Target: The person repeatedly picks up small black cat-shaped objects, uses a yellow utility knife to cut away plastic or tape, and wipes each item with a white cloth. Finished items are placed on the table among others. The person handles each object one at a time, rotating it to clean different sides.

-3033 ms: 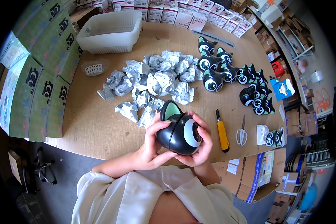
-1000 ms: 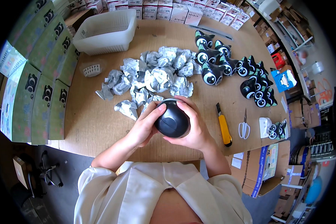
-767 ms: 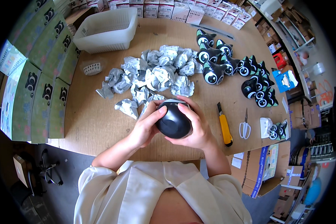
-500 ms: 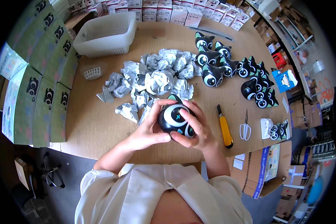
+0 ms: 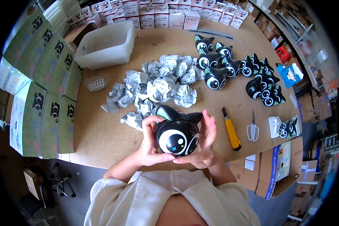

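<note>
Close to the table's near edge, a glossy black cat head (image 5: 177,130) with green inner ears and big white-ringed eyes is held up between both hands. My left hand (image 5: 150,148) is closed around its left side, fingers by the ear and thumb underneath. On the other side my right hand (image 5: 205,147) supports it, thumb beneath and fingers raised along the right ear. Just beyond lie many crumpled grey-white papers (image 5: 162,88). To the right of my right hand are a yellow utility knife (image 5: 231,130) and white-handled scissors (image 5: 253,131).
More black cat heads (image 5: 216,77) stand at the right back, beside smaller ones (image 5: 268,94). A white plastic basket (image 5: 105,47) is at the back left. Green boxes (image 5: 34,120) are stacked along the left. Small white boxes (image 5: 154,15) line the far edge.
The cat head has been turned so that its ears point up and away and its eyes face me. It sits slightly lower in view. My right fingers have moved off its face to its side.
</note>
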Motion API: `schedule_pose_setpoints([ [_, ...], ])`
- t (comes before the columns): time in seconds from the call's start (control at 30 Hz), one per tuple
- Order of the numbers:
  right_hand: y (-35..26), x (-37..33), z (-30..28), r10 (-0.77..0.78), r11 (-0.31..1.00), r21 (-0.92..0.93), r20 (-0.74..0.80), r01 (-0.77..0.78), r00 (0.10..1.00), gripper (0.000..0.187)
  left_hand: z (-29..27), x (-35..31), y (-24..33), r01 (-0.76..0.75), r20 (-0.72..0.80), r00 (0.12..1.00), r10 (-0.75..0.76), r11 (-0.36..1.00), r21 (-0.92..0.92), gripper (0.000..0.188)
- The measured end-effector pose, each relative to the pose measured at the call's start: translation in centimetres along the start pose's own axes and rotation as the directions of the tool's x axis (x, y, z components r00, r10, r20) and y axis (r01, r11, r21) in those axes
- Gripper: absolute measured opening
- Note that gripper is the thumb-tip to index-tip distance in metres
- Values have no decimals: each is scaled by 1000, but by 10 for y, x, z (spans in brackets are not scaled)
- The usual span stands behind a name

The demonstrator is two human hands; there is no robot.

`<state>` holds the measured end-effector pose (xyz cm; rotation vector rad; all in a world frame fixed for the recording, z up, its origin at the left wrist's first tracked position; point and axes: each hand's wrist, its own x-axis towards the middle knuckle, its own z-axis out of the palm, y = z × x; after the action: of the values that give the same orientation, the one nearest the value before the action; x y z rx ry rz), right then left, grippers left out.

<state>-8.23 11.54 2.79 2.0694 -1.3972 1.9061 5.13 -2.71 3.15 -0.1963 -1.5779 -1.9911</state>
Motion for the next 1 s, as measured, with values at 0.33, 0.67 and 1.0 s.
schedule_pose_setpoints([
  [0.33, -15, 17, 16, 380, 773, 567, -54, -285, 924, 146, 16, 11, -17, -475, 92, 878, 470, 878, 50, 92],
  [0.67, -19, 5, 17, 435, 706, 650, -84, -281, 897, 139, 24, 4, -15, -498, 113, 867, 485, 847, 185, 92],
  [1.0, 3, 6, 14, 352, 873, 446, -295, -198, 888, 87, 20, 7, 5, -143, 35, 989, 142, 897, 418, 98],
])
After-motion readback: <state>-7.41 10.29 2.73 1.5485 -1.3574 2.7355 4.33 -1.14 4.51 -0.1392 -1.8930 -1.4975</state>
